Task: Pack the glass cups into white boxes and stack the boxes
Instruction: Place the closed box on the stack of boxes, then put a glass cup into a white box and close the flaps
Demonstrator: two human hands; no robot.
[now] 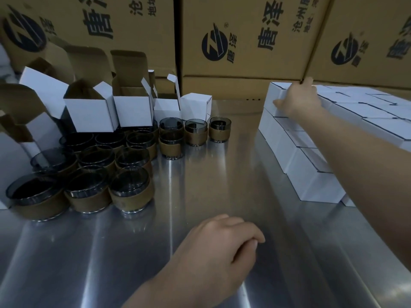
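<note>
Right grip (300, 101) clamps a closed white box (278, 88) atop the stack (311, 176); left grip (222, 247) rests loosely curled, empty.

Brown cartons stand along the back, all printed in dark ink. The left carton (73, 41) bears a round logo (23, 33), large 唐泽, and smaller lines starting 沧州 and 地址. The middle carton (251, 70) repeats the logo with a ® mark, 唐泽, 沧州唐 and 地址. The right carton (378, 70) shows the same logo, its bigger characters cut off.
</note>
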